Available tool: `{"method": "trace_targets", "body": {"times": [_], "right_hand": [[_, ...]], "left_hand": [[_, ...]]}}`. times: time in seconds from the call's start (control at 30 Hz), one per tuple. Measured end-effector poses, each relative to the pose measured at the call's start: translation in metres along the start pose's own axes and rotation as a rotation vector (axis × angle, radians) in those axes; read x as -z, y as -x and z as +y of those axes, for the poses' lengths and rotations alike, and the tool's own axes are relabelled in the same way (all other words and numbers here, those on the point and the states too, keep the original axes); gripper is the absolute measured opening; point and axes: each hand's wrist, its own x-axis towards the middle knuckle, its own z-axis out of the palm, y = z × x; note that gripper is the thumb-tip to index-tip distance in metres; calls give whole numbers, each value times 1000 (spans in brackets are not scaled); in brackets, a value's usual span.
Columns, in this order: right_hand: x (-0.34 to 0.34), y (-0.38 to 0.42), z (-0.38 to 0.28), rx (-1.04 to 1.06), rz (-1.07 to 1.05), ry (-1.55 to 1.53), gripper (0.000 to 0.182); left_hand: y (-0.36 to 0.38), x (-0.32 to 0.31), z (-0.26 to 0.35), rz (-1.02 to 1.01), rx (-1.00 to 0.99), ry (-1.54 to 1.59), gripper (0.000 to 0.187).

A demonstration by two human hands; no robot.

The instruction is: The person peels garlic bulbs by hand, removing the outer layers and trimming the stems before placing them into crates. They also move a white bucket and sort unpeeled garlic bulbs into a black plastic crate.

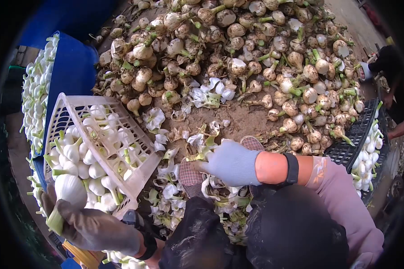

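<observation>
My left hand, in a grey-brown glove, is closed around a clean white garlic bulb with a short green stem pointing down. It is at the near side of a white plastic crate filled with cleaned garlic bulbs. Above my shoes, my right hand, in a light blue-grey glove, has its fingers curled. A pale green strip of garlic peel shows at its fingertips; the thumb side is partly hidden.
Soil-covered garlic bulbs form a large heap ahead. Peel scraps litter the ground around my shoes. A blue container stands left beside more white garlic. At right is a black crate of garlic, with another person's arm beyond.
</observation>
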Motion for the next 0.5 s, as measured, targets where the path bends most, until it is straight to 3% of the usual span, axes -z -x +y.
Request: {"method": "trace_targets", "body": {"times": [0.03,0.1,0.13,0.17,0.2,0.23,0.27,0.3,0.33,0.37,0.4,0.47,0.5], "right_hand": [[-1,-1,11,-125,90,79,54],[4,-12,57,-253,358,99,50],[14,-18,81,-391,542,257,44],[26,-20,101,-529,655,521,25],[22,-30,133,-673,635,549,23],[21,-35,160,-789,538,472,23],[21,-32,182,-801,467,393,24],[25,-26,181,-861,566,248,30],[31,-21,174,-907,663,104,36],[29,-14,162,-747,836,-117,35],[21,-6,145,-574,1000,-338,34],[-4,-13,98,-353,1108,-926,35],[-22,-18,78,-260,1016,-996,32]], "left_hand": [[-12,40,-65,-69,253,375,34],[-10,27,-20,-43,221,437,34],[-6,18,17,-17,184,482,34],[-3,9,49,13,144,531,34],[-2,2,64,46,103,582,34],[5,-5,47,-336,21,733,35],[19,-26,46,-568,149,902,36],[29,-39,53,-808,482,941,40],[46,-62,49,-915,604,955,43],[73,-91,38,-973,566,1018,48],[90,-110,41,-1022,379,869,56],[111,-129,56,-959,-34,702,68],[124,-135,57,-936,-51,747,68]]}}
